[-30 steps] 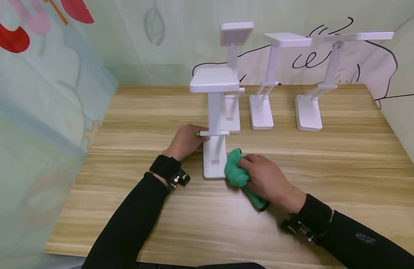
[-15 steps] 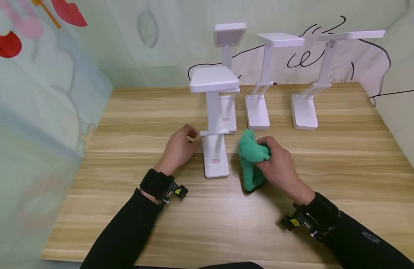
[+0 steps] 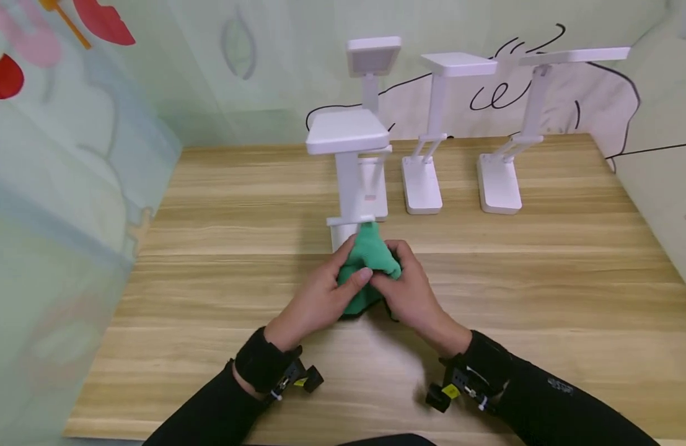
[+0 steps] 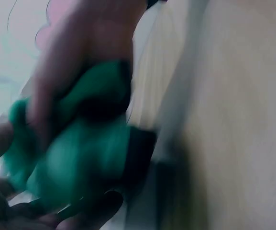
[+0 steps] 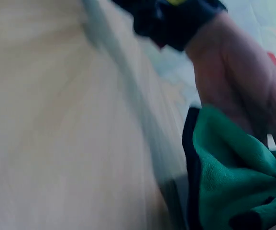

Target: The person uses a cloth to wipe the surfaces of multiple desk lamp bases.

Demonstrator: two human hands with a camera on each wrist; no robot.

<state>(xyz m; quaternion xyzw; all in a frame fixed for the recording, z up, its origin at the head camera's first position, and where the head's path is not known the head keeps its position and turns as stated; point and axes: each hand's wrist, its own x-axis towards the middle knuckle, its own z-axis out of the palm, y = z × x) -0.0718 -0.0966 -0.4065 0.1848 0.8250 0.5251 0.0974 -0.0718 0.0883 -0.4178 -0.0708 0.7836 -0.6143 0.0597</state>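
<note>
A green cloth [image 3: 372, 253] with a dark edging is bunched between both hands in front of the nearest white desk lamp [image 3: 347, 131]. My left hand [image 3: 319, 296] has its thumb over the cloth and its fingers along the far side. From the right, my right hand [image 3: 414, 297] grips the cloth in its fingers. The cloth covers most of that lamp's base. In the left wrist view the cloth [image 4: 75, 158] is blurred, with fingers on both sides. The right wrist view shows its dark-edged corner [image 5: 233, 172] hanging loose below a palm.
Behind stand three more white desk lamps: one [image 3: 373, 56] partly hidden by the front lamp, one [image 3: 422, 186] in the middle and one [image 3: 499, 184] to the right. All rest on a wood-grain table [image 3: 231, 204] against a printed wall sheet [image 3: 287, 68].
My left hand has let go of the lamp's hinge area and come to the cloth. The right hand has carried the cloth off the base's right side, then back left in front of the lamp.
</note>
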